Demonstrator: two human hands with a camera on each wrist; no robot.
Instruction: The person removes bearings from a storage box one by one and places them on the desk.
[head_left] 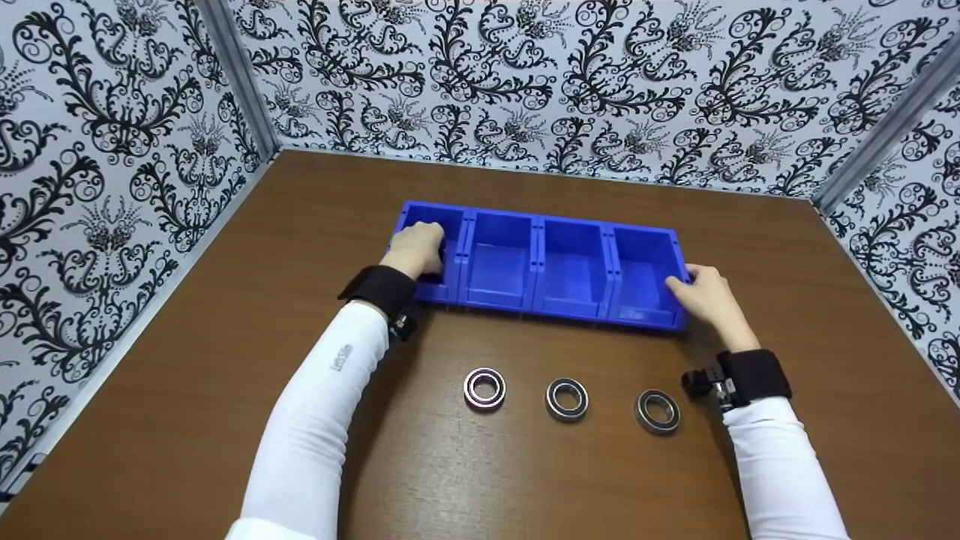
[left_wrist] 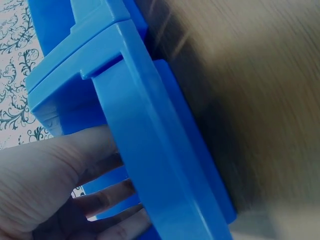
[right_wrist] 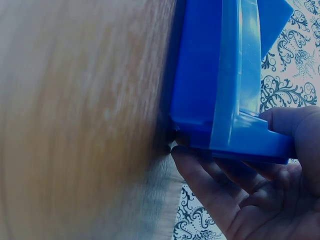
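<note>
A row of joined blue storage bins point(head_left: 501, 259) lies across the brown table, with several open compartments facing me. My left hand point(head_left: 414, 249) grips its left end, reaching into the leftmost compartment. In the left wrist view the fingers point(left_wrist: 125, 227) are partly hidden behind the front lip. At the other end my right hand point(head_left: 711, 298) grips the right side wall, the thumb over the top and the fingers point(right_wrist: 205, 185) under the outside. Three ring-shaped ball bearings lie apart in front of the bins: a left one point(head_left: 484, 406), a middle one point(head_left: 567, 414) and a right one point(head_left: 658, 427).
A brown wooden table point(head_left: 247, 360) surrounds the bins. Patterned panels point(head_left: 525, 82) in black and white stand behind it and at both sides, joined by grey metal posts point(head_left: 238, 75). Each wrist wears a black strap with a small camera.
</note>
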